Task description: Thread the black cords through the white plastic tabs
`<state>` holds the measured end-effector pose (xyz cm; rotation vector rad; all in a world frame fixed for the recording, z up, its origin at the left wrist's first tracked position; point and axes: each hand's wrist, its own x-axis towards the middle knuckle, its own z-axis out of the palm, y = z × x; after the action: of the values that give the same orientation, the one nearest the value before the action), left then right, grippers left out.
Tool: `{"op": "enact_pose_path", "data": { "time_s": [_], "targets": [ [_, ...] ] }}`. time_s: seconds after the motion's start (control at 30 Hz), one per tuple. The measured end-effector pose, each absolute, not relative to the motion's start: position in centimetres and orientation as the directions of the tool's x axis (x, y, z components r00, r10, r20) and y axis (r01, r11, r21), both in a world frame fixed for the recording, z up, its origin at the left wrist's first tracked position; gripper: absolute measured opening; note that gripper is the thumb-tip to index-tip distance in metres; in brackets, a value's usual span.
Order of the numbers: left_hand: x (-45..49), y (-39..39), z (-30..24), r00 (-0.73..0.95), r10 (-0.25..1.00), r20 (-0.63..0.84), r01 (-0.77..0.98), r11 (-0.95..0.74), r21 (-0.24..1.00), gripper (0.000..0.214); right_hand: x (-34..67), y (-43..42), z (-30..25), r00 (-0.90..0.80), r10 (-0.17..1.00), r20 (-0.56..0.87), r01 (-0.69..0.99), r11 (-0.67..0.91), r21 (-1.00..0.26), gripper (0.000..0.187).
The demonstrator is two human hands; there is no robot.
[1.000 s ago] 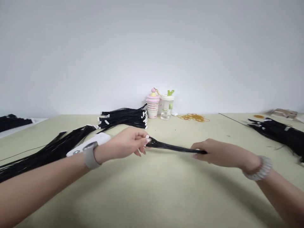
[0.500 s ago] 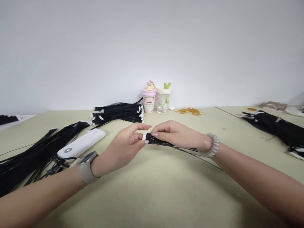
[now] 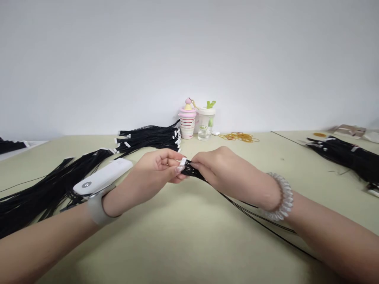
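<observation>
A black wire harness (image 3: 194, 171) is stretched between my two hands above the middle of the table. Its white connector (image 3: 182, 162) is pinched by the thumb and fingers of my left hand (image 3: 160, 167), which wears a watch with a pale band at the wrist. Just right of the connector, my right hand (image 3: 226, 171) closes its thumb and index finger on the black wires. The loose wires run under my right wrist, which carries a clear coil bracelet (image 3: 282, 197), toward the lower right.
Black wire bundles with white connectors lie at the left (image 3: 59, 183), back (image 3: 148, 138) and right (image 3: 349, 156). Beside the left bundle is a white power bank (image 3: 103, 176). A pink-lidded cup (image 3: 187, 122), a clear cup (image 3: 205, 126) and yellow rubber bands (image 3: 239, 137) stand or lie near the wall.
The connector has tilted, and the left fingers have closed more around it. My right hand has turned and moved slightly right and nearer, its grip still on the wires.
</observation>
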<state>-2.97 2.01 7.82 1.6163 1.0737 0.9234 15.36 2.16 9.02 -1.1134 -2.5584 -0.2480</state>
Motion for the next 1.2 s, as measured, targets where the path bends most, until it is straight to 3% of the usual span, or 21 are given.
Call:
{"op": "enact_pose_path", "data": {
  "time_s": [0.2, 0.37, 0.47, 0.6, 0.73, 0.8, 0.83, 0.87, 0.93, 1.03, 1.13, 1.2],
  "targets": [
    [-3.4, 2.1, 7.9, 0.376, 0.922, 0.097, 0.234, -0.196, 0.952, 0.026, 15.4, 1.7, 8.7, -0.653, 0.657, 0.378, 0.748, 0.636, 0.188, 0.018],
    [-3.5, 2.1, 7.7, 0.368, 0.92, 0.133, 0.231, -0.229, 0.946, 0.028, 14.9, 1.1, 8.1, -0.701, 0.575, 0.422, 0.712, 0.598, 0.368, 0.015],
    [-3.2, 2.1, 7.6, 0.385, 0.912, 0.139, 0.305, -0.268, 0.914, 0.028, 14.3, 1.2, 7.5, -0.708, 0.556, 0.435, 0.703, 0.62, 0.349, 0.014],
    [-4.2, 2.7, 9.1, 0.383, 0.916, 0.124, 0.5, -0.319, 0.805, 0.024, 15.1, 2.8, 8.6, -0.629, 0.684, 0.369, 0.769, 0.619, 0.161, 0.017],
    [-8.2, 4.1, 12.3, 0.229, 0.952, 0.205, 0.603, -0.304, 0.738, 0.028, 19.5, 5.7, 11.4, -0.465, 0.815, 0.345, 0.85, 0.521, -0.085, 0.017],
    [-10.4, 5.0, 13.5, 0.171, 0.963, 0.206, 0.605, -0.268, 0.749, 0.025, 22.3, 7.2, 12.5, -0.221, 0.829, 0.513, 0.907, 0.369, -0.205, 0.013],
    [-11.3, 5.4, 13.9, 0.146, 0.972, 0.186, 0.604, -0.236, 0.761, 0.024, 23.5, 7.7, 12.8, -0.049, 0.812, 0.582, 0.9, 0.288, -0.326, 0.012],
    [-11.9, 5.7, 14.0, 0.174, 0.973, 0.152, 0.6, -0.227, 0.767, 0.023, 24.5, 8.2, 13.0, 0.03, 0.803, 0.595, 0.885, 0.256, -0.389, 0.018],
    [-12.3, 6.2, 13.8, 0.252, 0.966, 0.058, 0.643, -0.212, 0.736, 0.022, 25.6, 8.9, 12.9, 0.147, 0.847, 0.511, 0.732, 0.254, -0.632, 0.028],
    [-11.3, 6.6, 12.4, 0.357, 0.934, -0.002, 0.729, -0.277, 0.626, 0.02, 25.3, 9.4, 12.6, 0.12, 0.905, 0.408, 0.46, 0.314, -0.831, 0.019],
    [-9.8, 6.4, 10.9, 0.416, 0.907, 0.064, 0.758, -0.384, 0.526, 0.028, 24.1, 9.1, 12.6, -0.005, 0.933, 0.361, 0.021, 0.361, -0.932, 0.003],
    [-9.0, 6.0, 10.4, 0.461, 0.882, 0.093, 0.775, -0.451, 0.442, 0.035, 23.6, 8.6, 12.8, -0.072, 0.934, 0.351, -0.176, 0.335, -0.926, 0.012]
  ]
}}
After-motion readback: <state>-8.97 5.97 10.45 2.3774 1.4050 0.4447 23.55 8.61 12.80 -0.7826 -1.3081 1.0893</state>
